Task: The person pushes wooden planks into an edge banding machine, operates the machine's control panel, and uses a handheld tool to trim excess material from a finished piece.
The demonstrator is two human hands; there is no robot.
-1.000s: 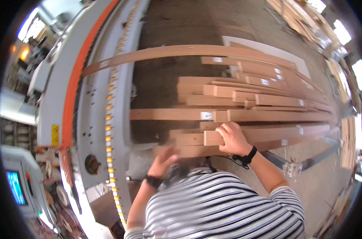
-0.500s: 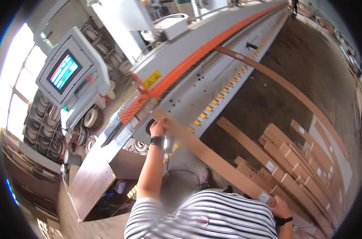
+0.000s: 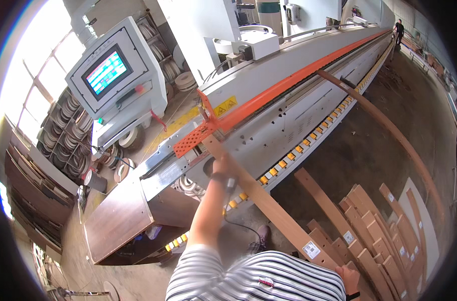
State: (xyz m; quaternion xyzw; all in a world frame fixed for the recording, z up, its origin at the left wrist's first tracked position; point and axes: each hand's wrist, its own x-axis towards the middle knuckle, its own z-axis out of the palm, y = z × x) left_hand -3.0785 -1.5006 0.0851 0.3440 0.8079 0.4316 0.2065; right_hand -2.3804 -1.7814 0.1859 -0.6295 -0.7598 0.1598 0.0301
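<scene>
A long narrow brown wooden board (image 3: 273, 208) with a white label near its closer end slants from my body up to the machine. My left hand (image 3: 222, 169), slightly blurred, is closed round the board close to its far end, beside the orange perforated guard (image 3: 194, 139). The board's far tip lies against the machine's edge near that guard. Low at the right, my right hand (image 3: 348, 278) is closed at the near end of the same board. Some of its fingers are hidden.
A long edge-banding machine (image 3: 289, 118) with yellow rollers (image 3: 290, 156) runs away to the right. Another long strip (image 3: 384, 118) juts from it. Several stacked boards (image 3: 374, 226) lie at lower right. A control screen (image 3: 106, 71) and brown cabinet (image 3: 120, 220) stand left; a person (image 3: 399, 31) is far off.
The board has come closer to the machine's guard, with both hands still on it. My view has shifted, so the machine and the control screen show lower and farther right.
</scene>
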